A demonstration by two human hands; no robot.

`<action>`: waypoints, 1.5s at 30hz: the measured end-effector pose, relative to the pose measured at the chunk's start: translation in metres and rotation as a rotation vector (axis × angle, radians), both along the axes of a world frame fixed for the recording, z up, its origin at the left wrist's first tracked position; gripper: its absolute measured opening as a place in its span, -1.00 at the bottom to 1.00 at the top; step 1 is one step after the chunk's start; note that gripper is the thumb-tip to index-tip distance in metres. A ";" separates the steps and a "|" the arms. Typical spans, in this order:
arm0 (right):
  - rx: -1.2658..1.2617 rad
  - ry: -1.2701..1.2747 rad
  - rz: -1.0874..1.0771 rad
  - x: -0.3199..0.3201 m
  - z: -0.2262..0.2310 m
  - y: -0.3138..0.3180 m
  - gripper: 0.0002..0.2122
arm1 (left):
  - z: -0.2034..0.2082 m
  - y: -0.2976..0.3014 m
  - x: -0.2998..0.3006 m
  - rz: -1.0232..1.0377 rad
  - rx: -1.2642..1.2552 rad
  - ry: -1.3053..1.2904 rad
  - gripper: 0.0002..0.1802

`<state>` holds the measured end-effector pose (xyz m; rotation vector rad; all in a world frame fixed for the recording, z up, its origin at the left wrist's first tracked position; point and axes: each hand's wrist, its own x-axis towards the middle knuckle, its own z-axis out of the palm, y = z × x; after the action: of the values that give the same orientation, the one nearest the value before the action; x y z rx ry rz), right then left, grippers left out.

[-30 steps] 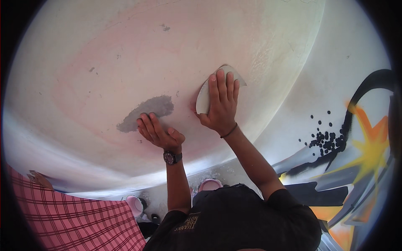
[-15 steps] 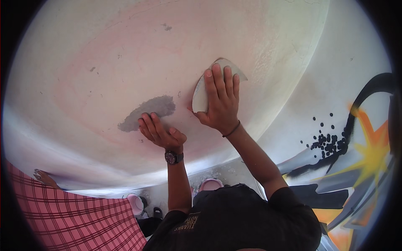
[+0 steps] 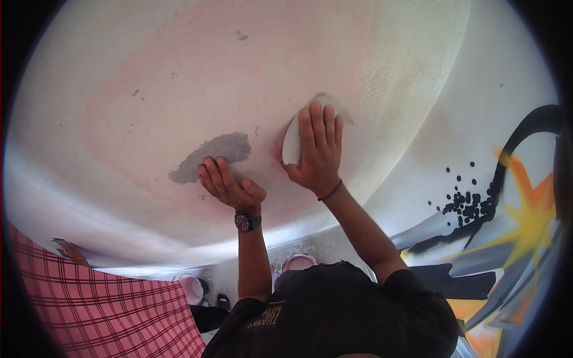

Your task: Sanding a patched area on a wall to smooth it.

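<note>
My right hand (image 3: 320, 152) lies flat over a pale, curved sheet of sandpaper (image 3: 293, 142), pressing it against the wall (image 3: 197, 65). Its thumb lies along the sheet's lower left edge, and the palm covers much of the sheet. To the left, my left hand (image 3: 228, 186) rests with its fingers stretched out and holds nothing. Those fingertips touch the lower edge of a rough grey patch (image 3: 221, 147) on the pinkish-white surface. A dark watch (image 3: 243, 222) is on my left wrist.
Someone else's hand (image 3: 70, 252) touches the wall at the far left, beside pink checked cloth (image 3: 113, 310). Pink buckets (image 3: 191, 289) and sandals (image 3: 223, 301) are on the floor below. A painted mural (image 3: 525, 221) covers the wall at right.
My right hand and the sandpaper have slid a short way down the wall. The left hand has hardly moved. At far left, the other person's hand has shifted slightly to the right.
</note>
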<state>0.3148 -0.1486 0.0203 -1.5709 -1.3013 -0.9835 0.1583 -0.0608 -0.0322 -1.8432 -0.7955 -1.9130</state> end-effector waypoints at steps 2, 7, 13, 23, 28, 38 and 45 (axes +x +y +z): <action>0.016 0.022 -0.013 0.001 -0.002 0.001 -0.15 | 0.001 -0.001 0.002 -0.003 0.001 0.005 -0.37; 0.203 -0.124 0.041 0.011 0.120 0.010 -0.20 | -0.001 0.001 0.000 -0.007 -0.007 0.005 -0.36; 0.060 -0.023 0.036 0.002 0.037 0.003 -0.17 | 0.001 0.001 -0.003 0.001 0.020 0.004 -0.37; 0.172 -0.040 0.062 0.003 0.107 0.013 -0.21 | 0.001 0.000 0.000 -0.001 0.014 0.009 -0.38; 0.178 -0.068 0.048 -0.001 0.084 0.015 -0.21 | -0.002 0.003 -0.002 -0.006 0.010 -0.006 -0.37; 0.130 -0.062 0.064 -0.007 0.086 0.011 -0.23 | -0.002 0.002 -0.001 -0.001 -0.009 -0.007 -0.37; 0.089 -0.058 0.066 -0.010 0.068 0.008 -0.24 | -0.003 0.006 0.000 -0.006 0.010 -0.015 -0.36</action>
<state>0.3047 -0.1403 0.0882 -1.4333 -1.3227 -1.0378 0.1579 -0.0553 -0.0353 -1.8291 -0.7848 -1.9333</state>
